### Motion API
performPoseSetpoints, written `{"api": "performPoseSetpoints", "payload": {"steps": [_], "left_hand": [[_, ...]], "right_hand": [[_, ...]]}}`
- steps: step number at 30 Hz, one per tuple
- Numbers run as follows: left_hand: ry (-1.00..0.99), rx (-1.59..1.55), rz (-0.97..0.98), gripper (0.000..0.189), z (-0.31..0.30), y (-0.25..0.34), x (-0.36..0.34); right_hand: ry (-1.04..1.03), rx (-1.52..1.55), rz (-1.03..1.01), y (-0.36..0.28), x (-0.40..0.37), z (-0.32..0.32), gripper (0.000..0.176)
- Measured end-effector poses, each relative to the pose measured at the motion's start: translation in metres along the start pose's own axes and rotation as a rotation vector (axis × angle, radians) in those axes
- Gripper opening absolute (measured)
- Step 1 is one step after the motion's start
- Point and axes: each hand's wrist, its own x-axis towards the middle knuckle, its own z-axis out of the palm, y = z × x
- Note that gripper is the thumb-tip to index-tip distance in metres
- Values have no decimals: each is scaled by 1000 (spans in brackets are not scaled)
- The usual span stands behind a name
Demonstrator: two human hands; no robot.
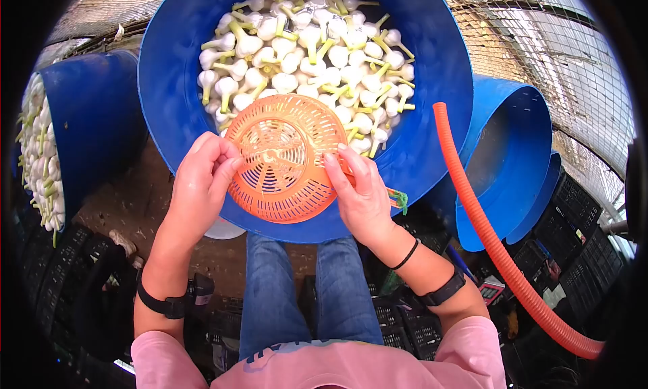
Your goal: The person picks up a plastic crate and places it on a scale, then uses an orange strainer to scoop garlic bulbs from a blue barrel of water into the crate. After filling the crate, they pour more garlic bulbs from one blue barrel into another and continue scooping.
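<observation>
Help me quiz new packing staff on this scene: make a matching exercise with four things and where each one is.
Things
1. orange basket
2. garlic bulbs
3. orange hose
4. black crates

Places
a. piled in the blue tub
b. stacked at far right, beyond the hose
c. held between the left hand and right hand
d. slanting down to the right of the tub

Pairs: 1-c, 2-a, 3-d, 4-b

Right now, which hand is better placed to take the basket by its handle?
Probably the right hand: the handle of the basket sticks out just beside it. The left hand grips the opposite rim, away from the handle, above the tub of garlic.
</observation>
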Motion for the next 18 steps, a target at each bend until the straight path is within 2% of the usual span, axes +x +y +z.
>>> {"api": "performPoseSetpoints", "payload": {"steps": [4,7,9,12,18], "left_hand": [[44,18,2,9,5,3,3],[-19,19,-29,10,5,-2,2],[-17,92,26,11,5,-2,3],[6,18,115,10,4,22,6],[-30,-1,49,9,23,26,16]], "right_hand": [[-15,7,-7,-2,1,-2,69],[-25,0,-21,-4,2,-4,69],[-19,9,1,-2,3,-4,68],[-40,-5,-45,-1,3,-3,67],[-52,14,-78,-4,2,-3,66]]}}
